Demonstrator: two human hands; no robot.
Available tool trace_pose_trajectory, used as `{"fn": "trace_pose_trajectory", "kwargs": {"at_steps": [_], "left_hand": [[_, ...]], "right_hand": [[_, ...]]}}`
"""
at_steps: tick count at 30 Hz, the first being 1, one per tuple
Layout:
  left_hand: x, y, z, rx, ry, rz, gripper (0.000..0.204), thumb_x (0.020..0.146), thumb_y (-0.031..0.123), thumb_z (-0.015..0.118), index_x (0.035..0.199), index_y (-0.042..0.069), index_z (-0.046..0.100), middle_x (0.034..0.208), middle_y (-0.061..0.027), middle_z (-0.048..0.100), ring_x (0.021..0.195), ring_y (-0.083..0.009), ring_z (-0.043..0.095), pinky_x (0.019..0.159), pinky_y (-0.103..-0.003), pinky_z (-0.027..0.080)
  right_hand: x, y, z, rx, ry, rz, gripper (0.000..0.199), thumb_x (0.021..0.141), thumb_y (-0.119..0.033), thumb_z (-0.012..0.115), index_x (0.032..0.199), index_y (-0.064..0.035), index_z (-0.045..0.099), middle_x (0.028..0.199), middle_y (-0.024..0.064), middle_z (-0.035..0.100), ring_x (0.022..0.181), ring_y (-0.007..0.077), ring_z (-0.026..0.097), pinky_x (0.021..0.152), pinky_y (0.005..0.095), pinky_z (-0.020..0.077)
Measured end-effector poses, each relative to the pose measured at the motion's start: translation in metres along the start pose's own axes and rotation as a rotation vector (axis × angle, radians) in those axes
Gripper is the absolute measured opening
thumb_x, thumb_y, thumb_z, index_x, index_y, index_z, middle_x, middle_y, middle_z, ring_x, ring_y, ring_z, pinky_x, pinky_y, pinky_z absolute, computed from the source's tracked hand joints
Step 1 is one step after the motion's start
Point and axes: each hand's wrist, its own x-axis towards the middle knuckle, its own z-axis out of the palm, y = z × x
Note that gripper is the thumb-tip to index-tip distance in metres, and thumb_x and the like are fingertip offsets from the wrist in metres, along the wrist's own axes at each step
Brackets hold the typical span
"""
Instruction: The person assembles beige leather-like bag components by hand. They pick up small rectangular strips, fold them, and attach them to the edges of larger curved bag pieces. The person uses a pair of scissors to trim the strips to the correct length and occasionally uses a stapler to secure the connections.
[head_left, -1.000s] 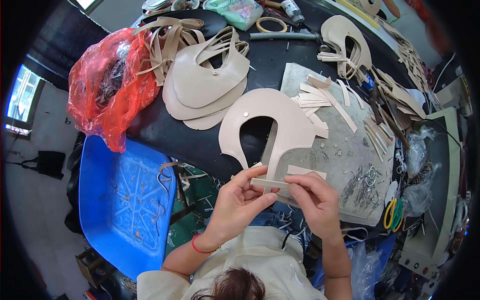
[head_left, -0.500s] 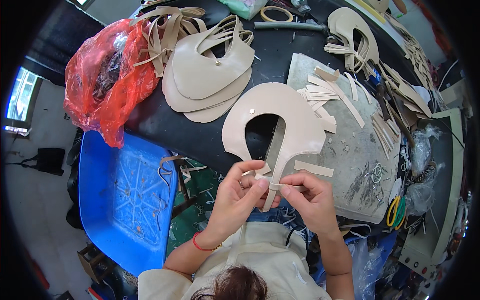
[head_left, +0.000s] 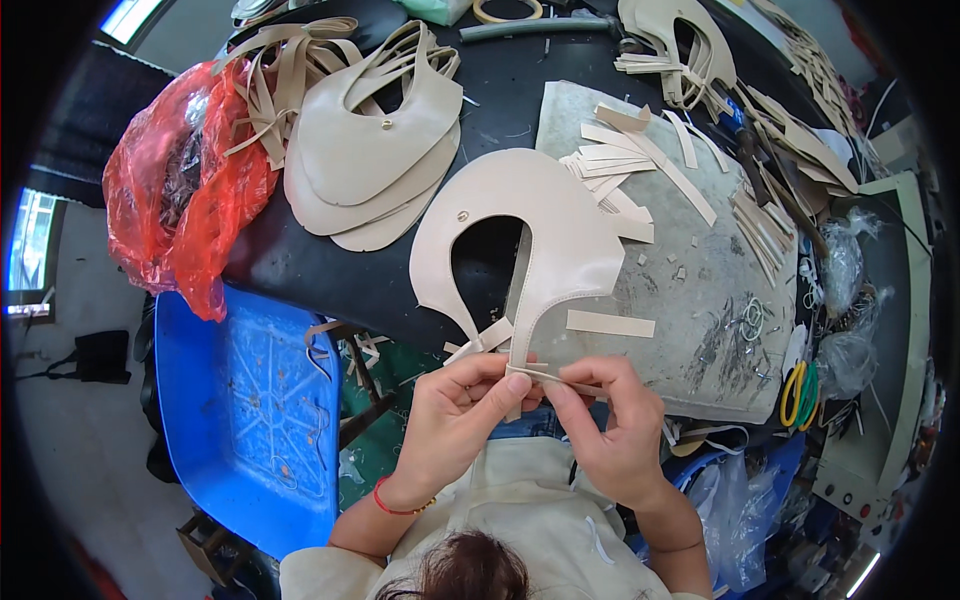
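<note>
A beige leather bag panel (head_left: pixel 570 225) with a horseshoe-shaped opening lies at the table's front edge, its stitched strap end (head_left: pixel 519 335) pointing toward me. My left hand (head_left: pixel 448 418) pinches that strap end between thumb and fingers. Across the strap runs a narrow leather strip (head_left: pixel 540 375), which looks wrapped round it. My right hand (head_left: pixel 612 425) grips the free end of the strip between thumb and forefinger, just right of the strap. The panel's other narrow end (head_left: pixel 474 338) lies left of the strap, above my left fingers.
Stacked beige panels (head_left: pixel 380 150) and a red plastic bag (head_left: pixel 185 190) sit at the left, above a blue tub (head_left: pixel 262 350). Right of the panel, a grey board (head_left: pixel 690 330) carries loose strips (head_left: pixel 605 165). Scissors with yellow and green handles (head_left: pixel 800 395) stand at the right.
The view has shifted, so the table things appear further left. My hands keep their holds on strap and strip; the strip's wrap now sits closer under my left thumb.
</note>
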Motion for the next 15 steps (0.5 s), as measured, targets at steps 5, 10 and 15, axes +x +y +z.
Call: {"fn": "trace_pose_trajectory", "kwargs": {"at_steps": [5,10,15], "left_hand": [[0.0,0.002,0.005,0.004,0.018,-0.033,0.025,0.091,0.01,0.058,0.111,-0.006,0.058,0.096,-0.0111,0.065,0.084,-0.0125,0.063,0.075,-0.024,0.051],[-0.002,0.002,0.008,0.034,0.029,-0.032,0.024,0.092,0.011,0.056,0.11,-0.005,0.056,0.095,-0.0094,0.064,0.084,-0.0117,0.062,0.075,-0.024,0.051],[-0.002,-0.003,0.016,0.067,0.042,-0.028,0.02,0.093,0.01,0.053,0.107,-0.004,0.053,0.096,-0.009,0.062,0.083,-0.0113,0.061,0.075,-0.025,0.051]], "right_hand": [[0.003,0.005,-0.005,0.003,-0.034,0.002,0.013,0.081,0.002,0.064,0.092,0.0012,0.057,0.085,0.0107,0.063,0.075,0.0163,0.066,0.065,0.0262,0.0536],[0.005,0.004,-0.003,0.012,-0.032,0.019,0.013,0.081,0.002,0.064,0.092,0.0013,0.058,0.084,0.0102,0.064,0.074,0.0157,0.066,0.065,0.0261,0.0536],[0.004,0.009,-0.013,-0.078,0.005,0.024,0.013,0.08,0.002,0.065,0.093,0.0019,0.06,0.083,0.0089,0.063,0.069,0.0128,0.061,0.062,0.0247,0.0496]]}}
